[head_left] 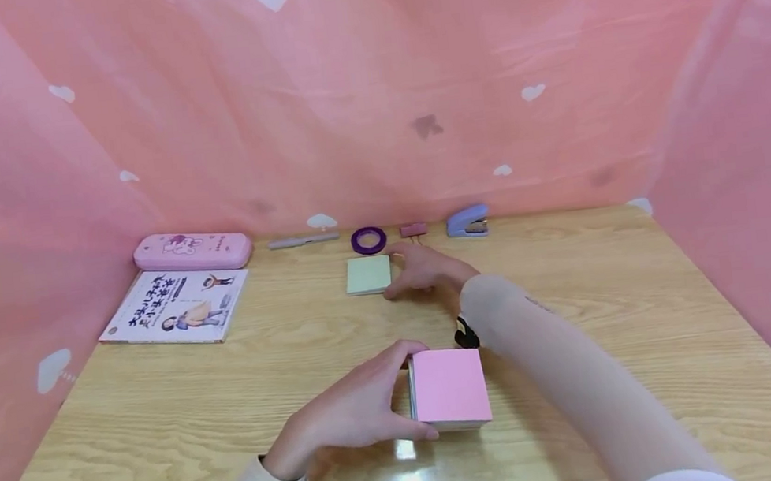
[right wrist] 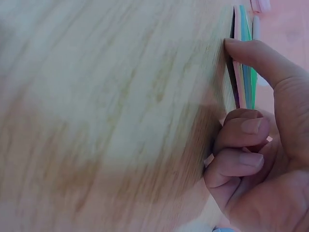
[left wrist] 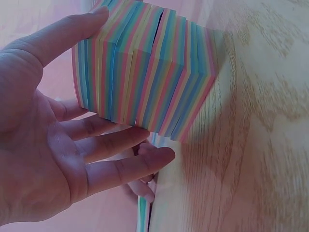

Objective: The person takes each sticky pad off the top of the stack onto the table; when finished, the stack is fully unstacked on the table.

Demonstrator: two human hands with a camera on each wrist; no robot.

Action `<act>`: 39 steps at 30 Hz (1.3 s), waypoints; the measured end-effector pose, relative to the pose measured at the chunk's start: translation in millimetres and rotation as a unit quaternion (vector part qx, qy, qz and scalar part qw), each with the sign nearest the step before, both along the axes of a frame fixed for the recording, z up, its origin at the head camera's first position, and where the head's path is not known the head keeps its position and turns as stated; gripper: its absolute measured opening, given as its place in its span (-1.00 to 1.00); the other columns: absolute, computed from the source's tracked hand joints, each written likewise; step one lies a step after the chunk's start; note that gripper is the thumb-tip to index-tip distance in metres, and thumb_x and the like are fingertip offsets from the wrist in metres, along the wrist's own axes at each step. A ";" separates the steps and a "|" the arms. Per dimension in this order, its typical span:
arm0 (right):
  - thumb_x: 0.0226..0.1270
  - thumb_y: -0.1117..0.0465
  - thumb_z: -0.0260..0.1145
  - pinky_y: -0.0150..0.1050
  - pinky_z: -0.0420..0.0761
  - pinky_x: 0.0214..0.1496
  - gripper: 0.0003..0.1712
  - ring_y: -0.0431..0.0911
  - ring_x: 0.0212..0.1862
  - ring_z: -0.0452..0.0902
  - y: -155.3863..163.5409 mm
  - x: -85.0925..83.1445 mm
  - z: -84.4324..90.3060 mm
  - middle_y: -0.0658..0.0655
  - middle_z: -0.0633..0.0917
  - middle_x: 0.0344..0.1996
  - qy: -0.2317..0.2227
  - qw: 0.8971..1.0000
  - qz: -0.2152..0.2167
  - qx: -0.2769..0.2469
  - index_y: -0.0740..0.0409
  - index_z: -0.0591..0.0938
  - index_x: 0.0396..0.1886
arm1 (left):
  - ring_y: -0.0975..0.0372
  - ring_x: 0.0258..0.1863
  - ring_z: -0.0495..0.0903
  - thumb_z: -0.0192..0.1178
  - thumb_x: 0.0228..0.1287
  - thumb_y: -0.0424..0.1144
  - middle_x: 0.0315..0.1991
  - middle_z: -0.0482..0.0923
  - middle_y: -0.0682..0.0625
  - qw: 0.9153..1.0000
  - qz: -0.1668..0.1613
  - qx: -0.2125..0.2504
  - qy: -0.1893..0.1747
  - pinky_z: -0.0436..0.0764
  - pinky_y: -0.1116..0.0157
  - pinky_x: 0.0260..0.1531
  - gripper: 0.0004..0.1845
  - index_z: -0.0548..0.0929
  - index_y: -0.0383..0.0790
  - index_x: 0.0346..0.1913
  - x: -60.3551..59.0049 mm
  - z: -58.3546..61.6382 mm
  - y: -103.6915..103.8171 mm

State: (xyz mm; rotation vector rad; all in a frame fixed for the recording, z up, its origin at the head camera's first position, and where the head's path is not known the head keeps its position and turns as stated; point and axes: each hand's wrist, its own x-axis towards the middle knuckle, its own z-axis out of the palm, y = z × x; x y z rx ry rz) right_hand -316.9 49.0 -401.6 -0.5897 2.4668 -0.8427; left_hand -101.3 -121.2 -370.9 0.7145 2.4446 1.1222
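- we see the left hand point(head_left: 358, 414) near the front middle of the wooden table point(head_left: 164, 424), cupped against the left side of a thick pink-topped note block point(head_left: 448, 386).
- in the left wrist view the block point(left wrist: 145, 72) shows striped edges of many colours; the thumb point(left wrist: 58, 36) lies along one side and the other fingers point(left wrist: 125, 166) are stretched out and slightly spread beneath the opposite side, so the hand holds the block between thumb and fingers.
- the block stands on the table at the near centre, just right of the left hand.
- the right hand point(head_left: 424, 268) reaches to the far middle of the table, touching the right edge of a thin green note pad point(head_left: 369, 274).
- in the right wrist view the thumb point(right wrist: 263, 60) presses the edge of the pad point(right wrist: 244, 63), whose layers show several colours, while the other fingers point(right wrist: 239, 162) are curled in toward the palm; we cannot tell whether they grip the pad from below.
- the two pads lie well apart, the green one farther away and a little left.
- along the far edge lie a pink pencil case point(head_left: 192, 251), a grey pen point(head_left: 303, 241), a purple tape roll point(head_left: 368, 240), a small pink clip point(head_left: 414, 229) and a blue stapler point(head_left: 467, 222).
- a picture book point(head_left: 175, 306) lies at the far left, just in front of the pencil case.
- pink sheeting point(head_left: 368, 91) with white hearts walls the table on three sides.
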 end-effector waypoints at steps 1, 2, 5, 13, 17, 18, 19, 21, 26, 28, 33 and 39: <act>0.19 0.00 0.62 -0.26 0.46 -0.35 0.05 -0.17 -0.60 0.32 -0.1 0.7 0.8 0.18 0.53 0.32 0.002 1.000 0.003 0.005 -0.03 0.32 0.63 | 0.32 0.26 0.51 0.62 0.12 0.05 0.26 0.52 0.17 1.000 0.000 -0.001 0.002 0.51 0.21 0.32 -0.11 0.36 -0.02 0.43 0.6 0.4 0.1; 0.20 -0.01 0.62 -0.25 0.47 -0.31 0.06 -0.17 -0.59 0.32 0.1 1.7 1.5 0.19 0.52 0.33 0.003 1.000 0.002 0.011 -0.03 0.30 0.64 | 0.32 0.27 0.51 0.62 0.12 0.05 0.27 0.52 0.17 1.000 0.001 -0.004 0.003 0.51 0.21 0.33 -0.11 0.36 -0.02 0.43 1.0 0.8 0.2; 0.21 -0.02 0.62 -0.21 0.48 -0.20 0.12 -0.17 -0.60 0.33 2.4 5.0 5.1 0.19 0.49 0.36 0.007 1.000 0.006 0.023 -0.01 0.24 0.67 | 0.32 0.28 0.50 0.62 0.12 0.04 0.28 0.52 0.15 1.000 0.001 -0.006 0.006 0.50 0.20 0.35 -0.11 0.36 -0.02 0.44 1.8 1.7 0.7; 0.24 0.02 0.58 -0.25 0.52 -0.35 0.19 -0.12 -0.54 0.47 36.8 24.3 14.6 0.04 0.58 -0.51 -0.017 1.000 -0.002 -0.025 -0.04 0.10 0.73 | 0.27 0.37 0.48 0.60 0.15 0.07 0.36 0.50 0.11 1.000 -0.007 0.002 -0.008 0.48 0.12 0.39 -0.06 0.32 -0.05 0.49 -1.3 -0.1 3.7; 0.34 0.09 0.53 -0.25 0.56 -0.42 0.05 -0.01 -0.50 0.59 63.3 46.5 23.9 0.20 0.70 -0.45 -0.006 0.995 0.005 -0.099 0.07 0.17 0.69 | 0.24 0.39 0.48 0.59 0.15 0.08 0.37 0.50 0.09 1.000 -0.008 0.008 -0.009 0.49 0.06 0.38 -0.05 0.31 -0.06 0.50 -3.1 0.5 2.9; 0.37 0.12 0.51 -0.25 0.55 -0.45 0.00 0.01 -0.50 0.59 69.8 54.4 26.3 0.25 0.71 -0.42 -0.010 0.992 0.005 -0.122 0.09 0.19 0.68 | 0.24 0.38 0.49 0.59 0.15 0.08 0.37 0.51 0.10 1.000 -0.007 0.010 -0.008 0.49 0.05 0.37 -0.06 0.32 -0.07 0.50 -3.0 0.8 2.4; 0.39 0.14 0.50 -0.25 0.55 -0.47 -0.03 0.01 -0.51 0.59 76.0 63.1 28.6 0.30 0.71 -0.39 -0.012 0.990 0.005 -0.143 0.11 0.22 0.66 | 0.24 0.38 0.49 0.60 0.15 0.07 0.36 0.51 0.10 1.000 -0.006 0.012 -0.009 0.49 0.05 0.37 -0.06 0.32 -0.06 0.49 -2.5 1.2 2.0; 0.43 0.18 0.46 -0.26 0.53 -0.51 -0.11 -0.01 -0.53 0.55 88.4 82.5 33.6 0.35 0.69 -0.37 -0.014 0.985 0.004 -0.171 0.11 0.26 0.64 | 0.24 0.38 0.49 0.60 0.14 0.06 0.36 0.51 0.11 1.000 -0.005 0.015 -0.011 0.49 0.03 0.37 -0.07 0.33 -0.06 0.48 -1.2 2.1 1.2; 0.42 0.25 0.46 -0.31 0.47 -0.49 -0.25 -0.13 -0.52 0.49 113.0 129.2 43.1 0.27 0.69 -0.39 0.017 0.978 0.011 -0.208 0.09 0.41 0.55 | 0.21 0.40 0.49 0.61 0.12 0.04 0.35 0.53 0.09 1.000 0.002 0.019 -0.014 0.48 0.00 0.38 -0.07 0.33 -0.05 0.48 1.7 5.0 -0.8; 0.39 0.26 0.48 -0.32 0.48 -0.44 -0.28 -0.16 -0.49 0.50 119.3 144.8 44.5 0.18 0.71 -0.41 0.034 0.976 0.014 -0.215 0.08 0.47 0.50 | 0.19 0.41 0.49 0.61 0.13 0.03 0.36 0.52 0.08 1.000 0.003 0.018 -0.016 0.48 -0.01 0.37 -0.06 0.32 -0.04 0.49 2.1 5.9 -1.6; 0.31 0.26 0.56 -0.33 0.54 -0.37 -0.29 -0.18 -0.42 0.53 127.6 176.1 44.6 0.00 0.71 -0.39 0.055 0.973 0.014 -0.224 0.02 0.54 0.43 | 0.17 0.43 0.48 0.61 0.13 0.01 0.39 0.51 0.05 1.000 0.000 0.015 -0.019 0.48 -0.02 0.38 -0.06 0.31 -0.06 0.49 2.9 7.0 -1.5; 0.21 0.16 0.64 -0.30 0.61 -0.36 -0.17 -0.19 -0.36 0.59 128.5 192.6 41.7 -0.02 0.69 -0.34 0.066 0.978 0.048 -0.192 -0.02 0.49 0.46 | 0.16 0.40 0.49 0.62 0.13 -0.03 0.37 0.51 0.06 1.000 -0.004 0.018 -0.008 0.48 -0.02 0.38 -0.08 0.32 -0.08 0.48 2.3 8.3 -0.2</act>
